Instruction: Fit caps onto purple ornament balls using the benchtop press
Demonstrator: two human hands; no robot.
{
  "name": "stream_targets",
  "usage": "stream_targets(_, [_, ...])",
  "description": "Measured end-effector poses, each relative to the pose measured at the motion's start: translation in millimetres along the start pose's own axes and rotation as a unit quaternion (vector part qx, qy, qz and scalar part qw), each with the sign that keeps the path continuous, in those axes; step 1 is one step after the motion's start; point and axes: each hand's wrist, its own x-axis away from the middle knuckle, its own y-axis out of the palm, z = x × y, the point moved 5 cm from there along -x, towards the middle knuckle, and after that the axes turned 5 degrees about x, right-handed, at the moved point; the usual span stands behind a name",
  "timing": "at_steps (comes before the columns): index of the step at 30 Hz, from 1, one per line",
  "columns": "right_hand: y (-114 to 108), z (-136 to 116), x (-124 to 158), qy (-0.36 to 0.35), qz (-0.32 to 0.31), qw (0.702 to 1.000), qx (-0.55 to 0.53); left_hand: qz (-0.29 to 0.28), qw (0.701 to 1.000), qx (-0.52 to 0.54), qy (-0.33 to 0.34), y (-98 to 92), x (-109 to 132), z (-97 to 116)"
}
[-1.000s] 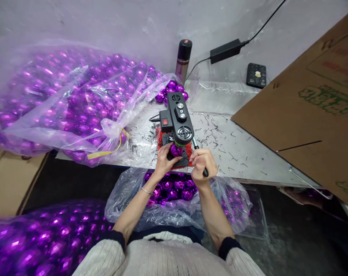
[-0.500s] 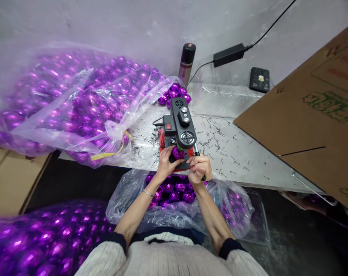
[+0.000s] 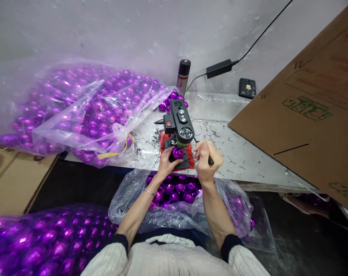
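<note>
My left hand (image 3: pixel 165 161) curls thumb and fingers around a shiny purple faceted ball ornament (image 3: pixel 178 153). The ball is under the head of a small black bench press (image 3: pixel 182 122), above its dark base plate (image 3: pixel 188 162). To the right of the machine, my right hand (image 3: pixel 207 157) is closed in a fist around its lever handle (image 3: pixel 211 161); the black tip sticks out by the palm. A red mat (image 3: pixel 163 138) lies beneath the base, scattered with small dark bits. Whatever touches the top of the ball is hidden by the press head.
A clear bag of purple balls (image 3: pixel 84 111) fills the table's left side; an open bag of balls (image 3: pixel 176 188) lies below the edge. Behind the press are a spray can (image 3: pixel 183 76), a power adapter (image 3: pixel 220 69) and a black case (image 3: pixel 247 88). A cardboard box (image 3: pixel 300 115) stands right.
My right hand has swung outward to the right and slightly up with the lever. The left hand stays at the ball under the press. The camera view has shifted a little.
</note>
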Motion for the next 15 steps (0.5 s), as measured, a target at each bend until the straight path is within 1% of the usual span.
stream_targets(2, [-1,-7,-9,0.011,-0.009,1.0,-0.003,0.011,1.0,-0.004,0.01,-4.6,12,3])
stream_targets(4, [-2,-6,-11,0.004,-0.011,1.0,-0.002,0.011,0.999,-0.028,0.042,-10.6,34,9])
stream_targets(7, [-4,4,2,-0.01,-0.004,1.0,-0.006,-0.032,0.988,-0.095,0.114,-18.4,77,17])
stream_targets(8, [-5,8,11,0.0,0.005,1.0,-0.014,-0.05,0.983,-0.121,0.13,-20.7,91,17])
stream_targets(10, [-9,16,38,0.055,0.039,0.997,-0.032,-0.078,0.973,-0.165,0.142,-25.1,113,15])
stream_targets(12, [-10,18,74,0.136,0.083,0.987,-0.035,-0.084,0.97,-0.183,0.135,-29.2,126,9])
stream_targets(13, [-7,15,92,0.161,0.095,0.982,-0.029,-0.078,0.972,-0.18,0.127,-31.3,129,5])
stream_targets(14, [2,11,107,0.174,0.081,0.981,-0.025,-0.067,0.977,-0.169,0.116,-33.4,130,2])
stream_targets(15, [16,5,118,0.165,0.046,0.985,-0.029,-0.051,0.982,-0.15,0.103,-36.0,130,-1])
